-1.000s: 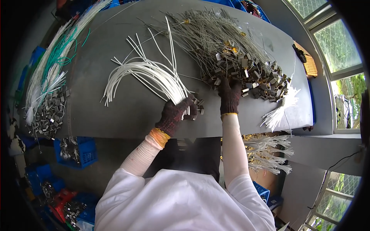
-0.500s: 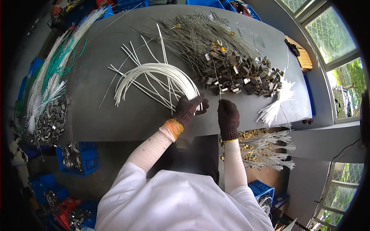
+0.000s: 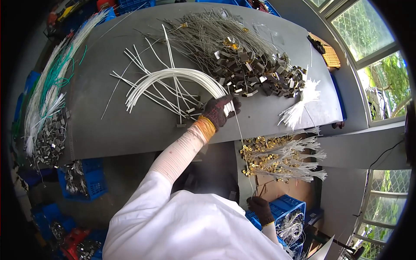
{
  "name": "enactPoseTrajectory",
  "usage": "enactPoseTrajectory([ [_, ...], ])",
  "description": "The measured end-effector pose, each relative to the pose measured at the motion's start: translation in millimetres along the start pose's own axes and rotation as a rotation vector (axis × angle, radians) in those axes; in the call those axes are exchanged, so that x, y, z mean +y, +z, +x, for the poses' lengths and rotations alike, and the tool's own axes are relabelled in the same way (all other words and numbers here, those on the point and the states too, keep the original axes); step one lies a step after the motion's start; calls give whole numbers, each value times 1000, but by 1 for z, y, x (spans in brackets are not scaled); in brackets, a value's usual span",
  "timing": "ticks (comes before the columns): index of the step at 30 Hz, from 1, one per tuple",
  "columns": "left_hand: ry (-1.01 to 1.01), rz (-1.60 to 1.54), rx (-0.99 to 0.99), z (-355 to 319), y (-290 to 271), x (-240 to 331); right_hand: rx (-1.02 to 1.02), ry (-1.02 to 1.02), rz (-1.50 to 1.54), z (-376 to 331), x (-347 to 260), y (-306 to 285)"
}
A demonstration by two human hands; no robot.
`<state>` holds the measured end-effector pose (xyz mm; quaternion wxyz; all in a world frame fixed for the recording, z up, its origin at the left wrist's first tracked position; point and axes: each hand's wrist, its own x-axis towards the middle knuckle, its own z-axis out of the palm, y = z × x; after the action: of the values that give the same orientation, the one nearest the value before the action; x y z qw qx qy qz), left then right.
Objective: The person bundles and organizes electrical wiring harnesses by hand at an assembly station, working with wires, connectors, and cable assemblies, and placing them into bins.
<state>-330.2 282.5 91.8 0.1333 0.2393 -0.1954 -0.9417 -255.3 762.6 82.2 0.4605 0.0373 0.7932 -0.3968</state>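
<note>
My left hand [image 3: 220,112], in a dark knitted glove with an orange cuff, is closed round the ends of a curved bundle of white plastic tubes [image 3: 173,74]. The tubes arch over the grey table, their far ends fanned out to the left. From that fist a thin wire [image 3: 241,141] runs taut down past the table edge to my right hand [image 3: 261,209], gloved alike and low beside a blue crate. The fingers of my right hand are closed on the wire's end. A few small metal blocks [image 3: 181,123] lie by the tubes, left of my left hand.
Behind the tubes spreads a heap of wires with metal blocks [image 3: 260,71]. A tied white bundle [image 3: 305,100] lies at the table's right. Brass-ended white bundles [image 3: 286,156] sit below the edge, above a blue crate [image 3: 288,203]. Left are green and white strands [image 3: 56,82].
My right hand has moved from the table down to the lower right, drawing a thin wire out. My left hand stays on the tubes, and metal blocks now show beside it.
</note>
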Motion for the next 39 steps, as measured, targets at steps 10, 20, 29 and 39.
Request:
enactPoseTrajectory([
  [10, 163, 39, 82, -23, -8, 74, -20, -148, -23, 9, 38, -7],
  [20, 172, -41, 74, -31, -22, 84, -14, -151, 18, 8, 39, -14],
  [29, 35, 24, 146, -47, -26, 84, -20, -175, -52, 4, -7, -4],
  [39, 44, 215, -149, -115, -21, 53, -194, -680, -166, 83, -126, 70],
])
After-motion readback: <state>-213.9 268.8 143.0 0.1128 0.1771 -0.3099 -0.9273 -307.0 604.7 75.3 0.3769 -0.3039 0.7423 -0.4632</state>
